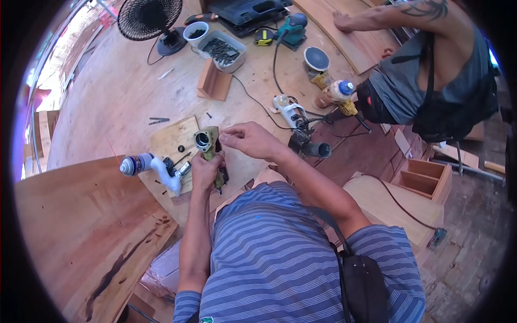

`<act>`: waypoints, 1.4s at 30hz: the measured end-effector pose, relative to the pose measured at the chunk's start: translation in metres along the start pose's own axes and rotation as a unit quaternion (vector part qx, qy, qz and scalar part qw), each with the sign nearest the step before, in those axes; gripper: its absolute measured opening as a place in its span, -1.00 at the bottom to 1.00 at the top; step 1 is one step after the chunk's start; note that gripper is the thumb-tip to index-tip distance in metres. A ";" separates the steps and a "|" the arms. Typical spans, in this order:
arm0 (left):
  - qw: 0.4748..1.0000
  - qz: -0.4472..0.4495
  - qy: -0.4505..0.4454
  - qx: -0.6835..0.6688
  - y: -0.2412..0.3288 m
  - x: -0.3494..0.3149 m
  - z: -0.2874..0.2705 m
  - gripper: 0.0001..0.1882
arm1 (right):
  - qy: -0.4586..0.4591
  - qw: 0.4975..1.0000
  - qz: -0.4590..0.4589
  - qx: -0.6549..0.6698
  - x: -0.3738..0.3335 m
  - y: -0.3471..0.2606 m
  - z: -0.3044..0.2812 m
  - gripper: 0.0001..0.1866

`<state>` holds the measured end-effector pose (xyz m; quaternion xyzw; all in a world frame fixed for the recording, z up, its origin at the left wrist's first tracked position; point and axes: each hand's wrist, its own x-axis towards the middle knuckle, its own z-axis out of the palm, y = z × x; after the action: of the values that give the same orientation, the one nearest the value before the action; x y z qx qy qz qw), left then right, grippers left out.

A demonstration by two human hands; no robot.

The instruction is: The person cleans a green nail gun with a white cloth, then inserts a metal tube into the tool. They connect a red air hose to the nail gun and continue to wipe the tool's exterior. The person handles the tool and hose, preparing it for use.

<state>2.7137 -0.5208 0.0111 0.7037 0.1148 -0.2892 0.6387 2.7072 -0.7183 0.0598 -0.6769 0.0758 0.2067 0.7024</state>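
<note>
My left hand is wrapped round the grip of a green handheld tool body, which looks like an opened air nail gun. Its round, hollow cylinder faces up. Close beside the tool's right side, my right hand has its fingertips pinched together; whatever they may hold is too small to make out. Under and left of the tool lies a small wooden board bearing a dark round part. A white rag and a silver metal part lie by its near edge, next to a tipped spray can.
A co-worker leans over a plank at the far right. Cables run from a power strip near a bottle. A tub of small dark pieces, a fan and a sander stand farther back. A curved wooden panel is at left.
</note>
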 end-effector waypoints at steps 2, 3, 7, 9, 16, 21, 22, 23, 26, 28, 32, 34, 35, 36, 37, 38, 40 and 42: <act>1.000 0.005 -0.011 -0.003 0.002 0.004 0.003 -0.84 | 0.051 0.998 0.017 -0.016 -0.019 -0.007 -0.013 -0.47; 1.000 0.008 -0.015 -0.005 0.002 0.006 0.003 -0.85 | 0.074 0.997 0.025 -0.024 -0.028 -0.008 -0.019 -0.47; 0.999 0.034 -0.012 0.031 -0.010 0.026 0.010 -0.85 | 0.143 0.984 0.025 0.100 -0.066 0.020 -0.043 -0.53; 0.999 0.028 -0.007 0.020 -0.013 0.030 0.011 -0.83 | 0.183 0.976 -0.012 0.119 -0.078 0.029 -0.051 -0.48; 1.000 -0.025 -0.009 0.006 0.001 0.026 0.011 -0.84 | 0.249 0.945 -0.076 0.197 -0.119 0.028 -0.062 -0.49; 0.999 -0.052 -0.002 0.010 -0.001 0.032 0.016 -0.87 | 0.279 0.930 -0.100 0.217 -0.146 0.049 -0.062 -0.54; 0.999 -0.049 -0.003 0.012 -0.001 0.033 0.016 -0.87 | 0.294 0.923 -0.104 0.224 -0.150 0.051 -0.061 -0.53; 0.999 -0.047 -0.005 0.010 -0.003 0.034 0.016 -0.87 | 0.309 0.917 -0.108 0.228 -0.155 0.052 -0.061 -0.52; 0.998 -0.054 -0.006 0.009 -0.003 0.034 0.013 -0.87 | 0.342 0.902 -0.133 0.228 -0.165 0.057 -0.063 -0.55; 0.998 -0.055 -0.013 0.020 -0.001 0.034 0.017 -0.87 | 0.375 0.887 -0.134 0.235 -0.172 0.057 -0.063 -0.61; 0.993 -0.065 -0.077 -0.054 -0.011 0.035 0.023 -0.86 | 0.489 0.860 -0.095 0.112 -0.207 0.038 -0.055 -0.68; 0.995 -0.044 -0.061 0.065 -0.017 0.047 0.025 -0.87 | 0.517 0.820 -0.117 0.213 -0.233 0.044 -0.036 -0.64; 0.993 -0.011 -0.114 0.011 -0.016 0.044 0.030 -0.85 | 0.536 0.819 -0.089 0.185 -0.251 0.064 -0.032 -0.58; 0.993 0.007 -0.094 0.074 -0.012 0.041 0.040 -0.82 | 0.545 0.799 -0.092 0.234 -0.271 0.066 -0.016 -0.54; 0.987 0.033 -0.103 0.116 -0.015 0.044 0.041 -0.72 | 0.543 0.792 -0.096 0.262 -0.288 0.083 -0.005 -0.54; 0.988 0.046 -0.079 0.127 -0.021 0.043 0.046 -0.68 | 0.549 0.789 -0.076 0.266 -0.302 0.090 0.009 -0.57; 0.978 0.094 -0.036 0.182 -0.036 0.048 0.046 -0.59 | 0.563 0.780 -0.043 0.272 -0.321 0.101 0.036 -0.60; 0.946 0.165 0.005 0.278 -0.050 0.052 0.045 -0.49 | 0.580 0.763 -0.020 0.285 -0.338 0.114 0.064 -0.62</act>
<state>2.7170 -0.5675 -0.0596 0.8637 -0.0849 -0.1965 0.4563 2.3463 -0.7195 0.0899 -0.4375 0.5106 -0.2706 0.6890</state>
